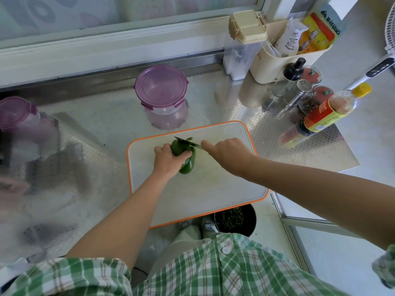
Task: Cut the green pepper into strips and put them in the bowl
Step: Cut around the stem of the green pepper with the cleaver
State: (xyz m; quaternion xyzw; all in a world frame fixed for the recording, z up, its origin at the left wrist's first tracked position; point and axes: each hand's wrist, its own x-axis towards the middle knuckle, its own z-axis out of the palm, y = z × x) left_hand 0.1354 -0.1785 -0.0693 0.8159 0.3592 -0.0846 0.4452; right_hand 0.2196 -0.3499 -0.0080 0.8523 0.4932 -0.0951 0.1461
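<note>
On our steel desk (111,116) sits a board (213,189); our left hand (167,160) grips the pepper (188,165), right hand (227,151) holds the knife (188,142).

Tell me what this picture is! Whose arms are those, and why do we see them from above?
No machine here, just a person cooking. A small camera on their head looks forward and down, so you see their own two arms as if you were them. On the shiny metal counter lies a white cutting board with an orange edge. The left hand grips a green pepper on the board. The right hand holds a knife, pointing finger stretched along it, and the blade sits across the pepper's far end. The pepper looks whole, so cutting is only starting. Behind the board stands a tub with a purple lid; sauce bottles stand to the right.
</note>
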